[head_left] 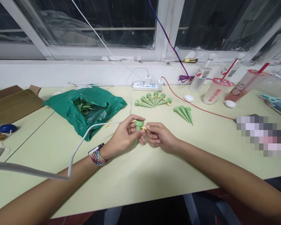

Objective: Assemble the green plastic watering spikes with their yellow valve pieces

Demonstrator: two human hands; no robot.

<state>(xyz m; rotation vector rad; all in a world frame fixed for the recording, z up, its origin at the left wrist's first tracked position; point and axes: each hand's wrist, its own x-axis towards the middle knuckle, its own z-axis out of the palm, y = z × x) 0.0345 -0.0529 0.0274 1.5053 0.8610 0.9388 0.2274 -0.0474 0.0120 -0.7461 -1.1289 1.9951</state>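
Observation:
My left hand is closed around a green cone-shaped spike, point down, above the pale table. My right hand pinches a small yellow piece at the side of the spike's top. Beyond my hands lie several green spikes with yellow pieces, fanned out. Three plain green spikes lie side by side to the right of them.
A green plastic bag holding more green parts lies at the left. A cardboard box is at the far left. At the back are a power strip, cables, a water bottle and two lidded cups.

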